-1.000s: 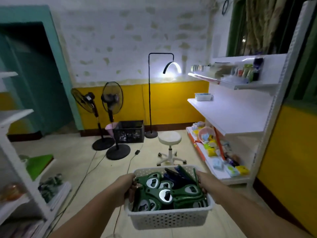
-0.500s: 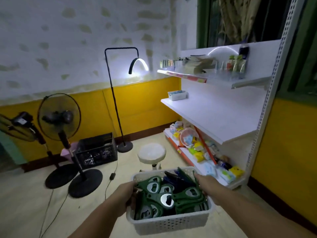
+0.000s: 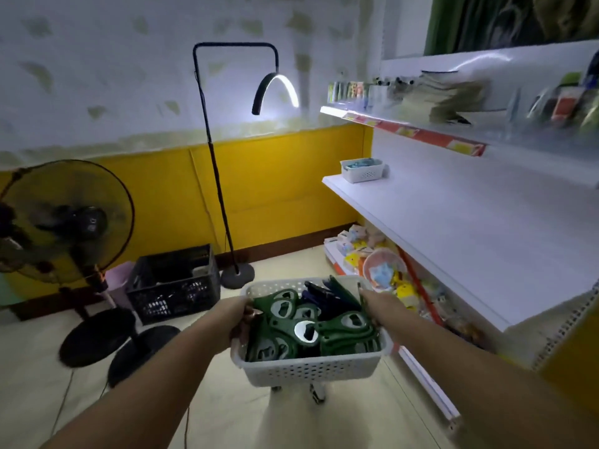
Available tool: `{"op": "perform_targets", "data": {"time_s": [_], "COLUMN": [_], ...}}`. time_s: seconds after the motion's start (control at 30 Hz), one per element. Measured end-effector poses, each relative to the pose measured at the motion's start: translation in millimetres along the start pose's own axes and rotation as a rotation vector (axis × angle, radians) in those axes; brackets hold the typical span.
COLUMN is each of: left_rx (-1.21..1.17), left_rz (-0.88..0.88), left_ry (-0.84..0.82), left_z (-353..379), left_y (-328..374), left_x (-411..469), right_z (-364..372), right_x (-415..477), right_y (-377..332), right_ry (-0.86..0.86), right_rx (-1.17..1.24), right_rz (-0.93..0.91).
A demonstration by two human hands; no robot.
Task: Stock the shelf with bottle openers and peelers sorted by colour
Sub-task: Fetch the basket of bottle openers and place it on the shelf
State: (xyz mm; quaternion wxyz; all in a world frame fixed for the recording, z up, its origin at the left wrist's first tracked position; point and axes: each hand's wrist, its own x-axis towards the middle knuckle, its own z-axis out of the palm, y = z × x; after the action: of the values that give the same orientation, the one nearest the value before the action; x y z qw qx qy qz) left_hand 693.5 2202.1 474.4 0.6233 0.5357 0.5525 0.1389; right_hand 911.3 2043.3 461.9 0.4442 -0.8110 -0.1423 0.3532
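Observation:
I carry a white perforated basket (image 3: 308, 371) in front of me, low in the view. It holds several green bottle openers (image 3: 301, 325) and dark blue pieces (image 3: 319, 296) at its far side. My left hand (image 3: 238, 319) grips the basket's left rim. My right hand (image 3: 376, 306) grips the right rim. To the right stands a white shelf unit; its middle shelf (image 3: 453, 228) is bare except for a small white basket (image 3: 362, 170) with light blue items at its far end.
The top shelf (image 3: 421, 131) carries packaged goods, and the bottom shelf (image 3: 382, 270) has colourful items. A black floor lamp (image 3: 227, 163) glows ahead. Two standing fans (image 3: 64, 228) and a black crate (image 3: 175, 283) are on the left. A stool's legs (image 3: 316, 392) show under my basket.
I have moved forward and turned right toward the shelf unit. It now looks closer and larger. The stool has slipped under the basket. Both hands keep hold of the basket.

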Motion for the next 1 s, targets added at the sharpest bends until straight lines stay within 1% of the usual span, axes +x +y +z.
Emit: {"op": "perform_targets", "data": {"time_s": [0.2,0.33,0.43,0.5,0.63,0.73,0.8,0.87,1.0], "left_rx": [0.04,0.136,0.199,0.215,0.256,0.36,0.419,0.462,0.429], "left_rz": [-0.019,-0.034,-0.023,-0.045,-0.076,-0.045,-0.032,-0.011,-0.013], "left_ry": [-0.118,-0.196,-0.279,-0.345,-0.43,-0.427,-0.424,-0.435,-0.464], "left_z": [-8.8,7.7,37.8,62.8,116.8,174.6,214.5,251.2,307.7], "left_y": [81.6,145.3,186.2,199.4,214.4,236.1,254.8,274.6,305.2], "left_x": [158.4,238.1,284.2,310.9,362.1,404.8,425.1,440.7,453.3], "right_z": [48.7,54.4,45.2,32.0,-3.9,-38.3,-65.4,-94.2,-151.5], "right_x": [128.7,186.9,223.7,248.0,305.1,366.1,404.5,431.5,474.8], "right_y": [-57.2,-88.8,-97.8,-98.4,-93.8,-82.7,-79.9,-84.3,-96.2], "right_ry": [0.134,0.223,0.334,0.386,0.392,0.443,0.448,0.442,0.445], "right_rx": [0.081,0.16,0.248,0.248,0.234,0.222,0.168,0.185,0.136], "right_rz": [0.028,0.064,0.107,0.138,0.193,0.214,0.226,0.243,0.253]}}
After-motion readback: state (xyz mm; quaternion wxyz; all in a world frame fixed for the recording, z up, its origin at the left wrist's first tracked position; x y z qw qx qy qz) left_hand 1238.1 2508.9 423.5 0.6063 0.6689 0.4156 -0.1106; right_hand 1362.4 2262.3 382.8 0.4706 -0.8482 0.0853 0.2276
